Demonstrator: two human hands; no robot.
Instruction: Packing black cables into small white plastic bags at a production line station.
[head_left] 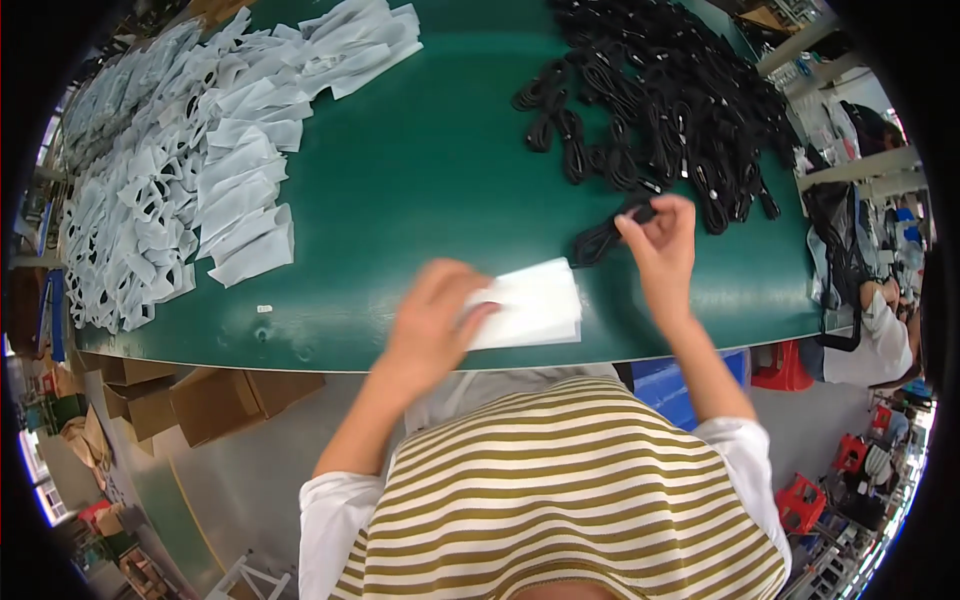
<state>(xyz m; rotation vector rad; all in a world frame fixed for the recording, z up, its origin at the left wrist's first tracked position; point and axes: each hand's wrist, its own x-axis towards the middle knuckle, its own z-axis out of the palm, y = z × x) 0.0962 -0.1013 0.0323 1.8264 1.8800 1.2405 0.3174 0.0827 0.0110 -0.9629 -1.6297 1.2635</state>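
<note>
A small stack of flat white sleeves (540,300) lies near the table's front edge. My left hand (425,320) is over the stack's left end, its fingers curled and smeared by motion; whether it grips a sleeve does not show. To the right of the stack, my right hand (665,245) pinches a coiled black cable (597,242) between thumb and fingers. The cable hangs leftward from the fingertips, just above or touching the green table top.
The green table (420,170) bears a wide heap of pale translucent bags (245,150) at the left. A pile of coiled black cables (660,110) spreads over the far right. Cardboard boxes (215,405) stand below the front edge, and a person (870,340) sits at the right.
</note>
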